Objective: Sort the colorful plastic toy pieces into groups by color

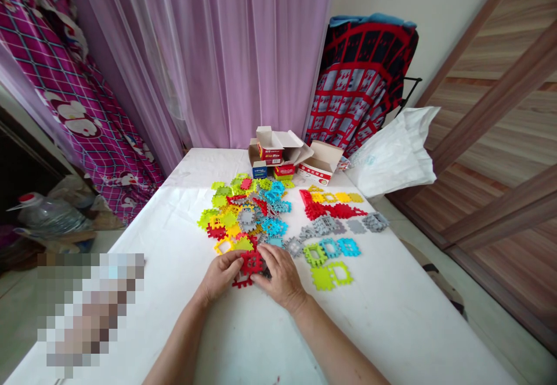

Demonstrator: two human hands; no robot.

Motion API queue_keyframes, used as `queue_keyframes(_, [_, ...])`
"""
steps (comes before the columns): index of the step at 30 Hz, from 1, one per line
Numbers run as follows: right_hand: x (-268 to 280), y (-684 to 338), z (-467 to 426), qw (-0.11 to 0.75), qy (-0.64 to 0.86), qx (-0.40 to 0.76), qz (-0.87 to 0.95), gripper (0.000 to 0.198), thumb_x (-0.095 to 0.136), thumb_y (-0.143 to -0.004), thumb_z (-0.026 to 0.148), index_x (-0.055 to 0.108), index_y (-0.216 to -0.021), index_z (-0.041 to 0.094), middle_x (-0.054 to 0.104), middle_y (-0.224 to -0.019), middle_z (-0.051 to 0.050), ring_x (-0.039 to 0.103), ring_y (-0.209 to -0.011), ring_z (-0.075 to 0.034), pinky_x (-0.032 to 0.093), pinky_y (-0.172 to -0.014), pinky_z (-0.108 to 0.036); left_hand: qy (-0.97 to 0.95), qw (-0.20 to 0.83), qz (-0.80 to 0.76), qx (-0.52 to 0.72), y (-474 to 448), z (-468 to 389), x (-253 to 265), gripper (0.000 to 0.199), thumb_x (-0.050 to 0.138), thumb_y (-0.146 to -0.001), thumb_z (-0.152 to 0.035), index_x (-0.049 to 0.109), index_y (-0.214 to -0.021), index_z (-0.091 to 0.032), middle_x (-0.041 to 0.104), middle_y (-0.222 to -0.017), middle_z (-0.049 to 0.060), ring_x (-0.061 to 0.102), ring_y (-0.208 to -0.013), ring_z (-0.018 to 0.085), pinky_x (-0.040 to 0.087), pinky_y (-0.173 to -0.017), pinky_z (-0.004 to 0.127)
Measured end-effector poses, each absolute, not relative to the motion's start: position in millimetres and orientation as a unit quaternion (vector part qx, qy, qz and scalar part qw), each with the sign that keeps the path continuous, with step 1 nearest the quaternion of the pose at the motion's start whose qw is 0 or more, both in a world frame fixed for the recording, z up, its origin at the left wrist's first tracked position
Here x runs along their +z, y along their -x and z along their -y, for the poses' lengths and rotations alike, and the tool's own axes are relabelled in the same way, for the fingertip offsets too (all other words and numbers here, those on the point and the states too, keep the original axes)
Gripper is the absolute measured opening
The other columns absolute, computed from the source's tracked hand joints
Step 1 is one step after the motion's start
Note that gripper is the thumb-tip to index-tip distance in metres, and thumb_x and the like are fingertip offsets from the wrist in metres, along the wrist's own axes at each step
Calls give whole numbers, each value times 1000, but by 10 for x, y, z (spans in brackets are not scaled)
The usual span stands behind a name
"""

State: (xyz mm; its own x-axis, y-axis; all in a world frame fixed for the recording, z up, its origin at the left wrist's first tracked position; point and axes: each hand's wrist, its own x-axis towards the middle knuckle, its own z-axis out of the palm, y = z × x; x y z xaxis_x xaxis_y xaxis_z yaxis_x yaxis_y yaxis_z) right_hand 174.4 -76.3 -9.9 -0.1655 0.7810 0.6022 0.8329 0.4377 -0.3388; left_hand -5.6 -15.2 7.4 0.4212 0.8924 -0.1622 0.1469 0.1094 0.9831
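Low over the near-middle of the table, a red interlocking plastic tile (251,262) with a window-like frame sits between my hands. My left hand (221,273) pinches its left edge with thumb and forefinger. On the opposite side my right hand (281,275) curls its fingers over the right edge and hides part of it. Another red tile (242,281) lies just below. Beyond my fingers spreads a mixed heap of tiles (247,217) in green, yellow, grey, blue and red. To the right, tiles lie grouped by colour: yellow (331,198), red (333,211), grey (335,225), blue (348,247) and green (322,278).
Opened small cardboard boxes (319,164) stand at the back of the white-covered table (165,292). A white plastic bag (391,153) rests by the right rear edge. A blurred-out item (93,309) is at the left edge. On the floor there is a large clear bottle (52,217).
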Motion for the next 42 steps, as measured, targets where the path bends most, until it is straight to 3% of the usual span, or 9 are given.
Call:
queue_keyframes(6, [-21,-1682,770,344,599,-11,723,48,75,-71,38,58,-113,18,67,-101,-10,60,-93,-26,48,-81,-39,-594,613,-410,320,48,166,103,47,70,-68,-54,72,-96,-16,70,-64,1,63,-64,16,51,-59,26])
queue_keyframes(13, [-17,-1613,737,374,672,-5,639,45,76,-69,42,60,-103,17,68,-82,-5,62,-77,-22,46,-71,-33,-560,638,-407,337,32,154,32,52,76,-61,-57,68,-91,-16,68,-67,0,49,-47,6,40,-47,19])
queue_keyframes(18, [60,-1746,773,349,598,-6,722,8,61,-84,29,62,-84,21,66,-79,-3,61,-79,-19,45,-73,-31,-546,624,-422,366,52,144,60,54,73,-63,-60,65,-95,-17,61,-59,-4,49,-46,8,40,-46,20])
queue_keyframes(20, [124,-1799,781,355,581,-5,733,13,62,-83,28,62,-94,20,67,-91,-5,60,-89,-21,45,-79,-33,-549,629,-417,359,56,145,67,53,72,-63,-61,64,-94,-17,62,-61,-4,49,-46,7,40,-45,20])
queue_keyframes(24, [217,-1832,765,318,547,18,774,52,69,-76,31,53,-124,20,61,-119,-10,55,-108,-25,43,-92,-40,-544,641,-406,357,58,153,52,53,73,-63,-60,65,-92,-17,68,-69,-1,54,-51,9,45,-52,22])
queue_keyframes(29, [148,-1778,756,316,559,32,766,20,69,-76,22,63,-95,22,68,-96,-5,59,-93,-22,46,-83,-37,-563,628,-409,348,52,157,18,47,71,-65,-59,68,-86,-17,70,-73,1,59,-60,12,49,-62,25])
queue_keyframes(35, [101,-1717,810,325,556,45,764,35,66,-76,19,59,-111,21,68,-102,-6,60,-93,-23,47,-83,-36,-569,611,-412,365,38,155,12,47,70,-67,-58,65,-91,-18,70,-72,0,62,-63,13,50,-61,25])
queue_keyframes(39, [95,-1701,798,350,583,100,726,23,62,-77,16,63,-99,23,70,-86,-1,63,-79,-18,49,-74,-29,-584,598,-413,361,38,169,53,48,69,-67,-60,63,-88,-18,70,-71,1,63,-62,14,51,-61,26])
queue_keyframes(42, [72,-1753,780,373,649,138,648,16,60,-79,17,63,-94,23,69,-77,2,63,-68,-15,48,-65,-25,-579,570,-429,395,41,182,83,47,66,-70,-61,64,-91,-18,73,-88,6,66,-70,16,52,-59,25])
